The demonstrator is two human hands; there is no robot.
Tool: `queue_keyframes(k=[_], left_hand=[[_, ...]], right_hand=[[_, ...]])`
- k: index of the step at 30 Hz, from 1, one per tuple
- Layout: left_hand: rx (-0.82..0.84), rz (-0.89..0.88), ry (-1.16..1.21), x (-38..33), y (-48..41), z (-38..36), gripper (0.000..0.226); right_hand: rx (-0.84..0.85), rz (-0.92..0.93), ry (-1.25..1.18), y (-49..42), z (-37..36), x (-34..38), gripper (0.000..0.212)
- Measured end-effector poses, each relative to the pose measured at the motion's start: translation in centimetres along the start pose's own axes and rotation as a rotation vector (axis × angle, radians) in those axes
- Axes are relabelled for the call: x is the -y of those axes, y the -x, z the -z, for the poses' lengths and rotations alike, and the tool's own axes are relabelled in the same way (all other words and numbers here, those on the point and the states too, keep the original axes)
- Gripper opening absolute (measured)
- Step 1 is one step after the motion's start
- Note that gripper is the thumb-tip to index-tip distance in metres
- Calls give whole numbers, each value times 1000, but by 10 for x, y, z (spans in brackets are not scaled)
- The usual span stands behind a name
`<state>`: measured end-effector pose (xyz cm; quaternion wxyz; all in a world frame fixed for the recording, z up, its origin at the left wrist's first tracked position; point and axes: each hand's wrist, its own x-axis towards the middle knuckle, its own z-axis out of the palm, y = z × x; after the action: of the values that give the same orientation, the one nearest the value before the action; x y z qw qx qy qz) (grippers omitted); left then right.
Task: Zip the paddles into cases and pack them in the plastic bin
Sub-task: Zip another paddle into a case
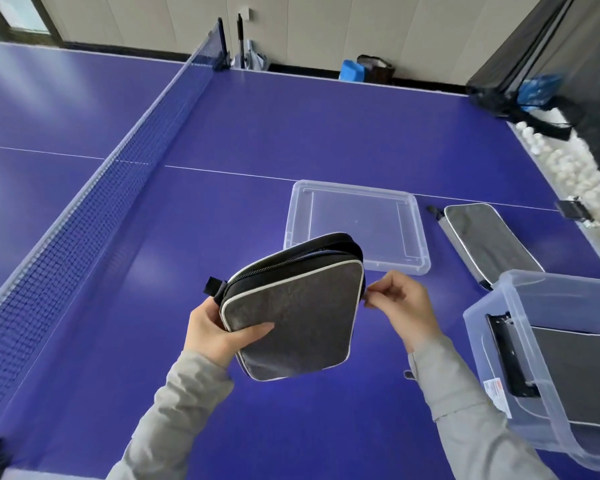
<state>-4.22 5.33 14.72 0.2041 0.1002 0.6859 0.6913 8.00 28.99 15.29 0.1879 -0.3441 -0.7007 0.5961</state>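
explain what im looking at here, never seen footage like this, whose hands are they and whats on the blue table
There is no machine here: a person wears a camera on the head, so this one picture looks down at their own hands. The left hand grips a grey case by its lower corner, held in the air; the right hand pinches its right edge, probably the zip pull, though that is too small to tell. Below is a blue table tennis table with its net. On it lie a clear lid, a second case and, at the right, a clear plastic bin with another case inside.
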Motion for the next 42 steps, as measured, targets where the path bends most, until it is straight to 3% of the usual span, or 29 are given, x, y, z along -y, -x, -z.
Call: queue_keyframes(k=[5, 8, 17, 21, 25, 34, 38, 42], left_hand=[[-14, 16, 37, 5, -3, 6, 63], [-4, 42, 19, 8, -4, 10, 65], [7, 112, -157, 1, 4, 3, 71], [-3, 107, -207, -7, 4, 3, 65], [32, 46, -281, -14, 1, -3, 41], [70, -94, -512, -30, -7, -20, 51], [115, -128, -571, -30, -8, -26, 32], [180, -209, -666, -29, -12, -30, 30]], right_hand=[[66, 84, 33, 10, 7, 26, 24], [122, 118, 52, 15, 8, 36, 24], [83, 260, 88, 21, 6, 53, 21], [43, 352, 139, 26, 4, 60, 23], [46, 458, 249, 27, -1, 72, 22], [154, 502, 251, 40, -25, 88, 15], [164, 529, 261, 42, -36, 88, 14], [169, 543, 282, 44, -42, 85, 15]])
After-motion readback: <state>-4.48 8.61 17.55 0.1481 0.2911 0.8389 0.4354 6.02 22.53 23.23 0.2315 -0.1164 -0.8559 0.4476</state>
